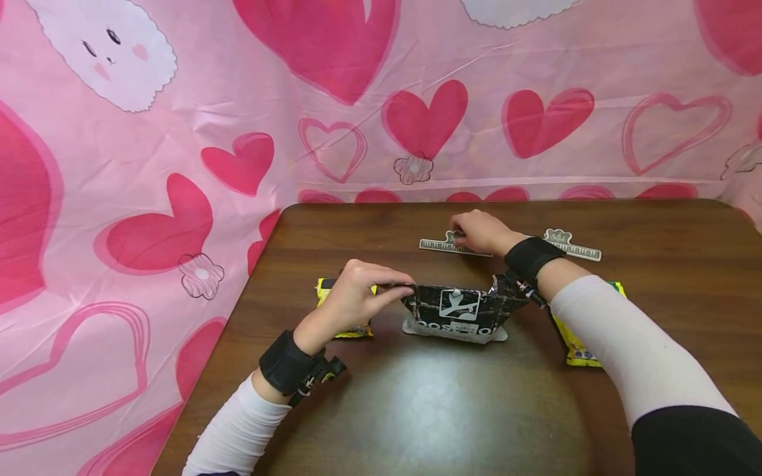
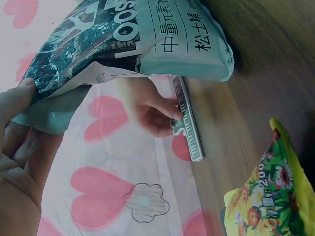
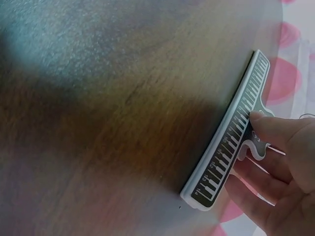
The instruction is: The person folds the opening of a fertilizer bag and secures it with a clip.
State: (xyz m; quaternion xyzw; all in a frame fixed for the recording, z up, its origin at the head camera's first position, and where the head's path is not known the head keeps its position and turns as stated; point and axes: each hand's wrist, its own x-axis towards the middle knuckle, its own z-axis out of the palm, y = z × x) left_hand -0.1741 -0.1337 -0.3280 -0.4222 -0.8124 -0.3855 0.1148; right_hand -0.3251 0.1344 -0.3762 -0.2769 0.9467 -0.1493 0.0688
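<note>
A dark snack bag (image 1: 460, 309) with a white logo stands in the middle of the brown table (image 1: 428, 410). My left hand (image 1: 360, 294) pinches the bag's folded top edge at its left end; the bag (image 2: 123, 39) fills the top of the left wrist view. Farther back, my right hand (image 1: 479, 231) holds the handle of a long pale sealing clip (image 1: 443, 246) with ruler markings that lies on the table. In the right wrist view the fingers (image 3: 280, 137) pinch the handle of this clip (image 3: 229, 142). The same clip (image 2: 189, 123) shows in the left wrist view.
A second ruler clip (image 1: 574, 246) lies at the back right. A yellow snack bag (image 1: 345, 311) lies behind my left hand, and another yellow bag (image 1: 577, 344) lies under my right forearm. A pink heart-patterned cloth (image 1: 238, 99) hangs behind and left of the table.
</note>
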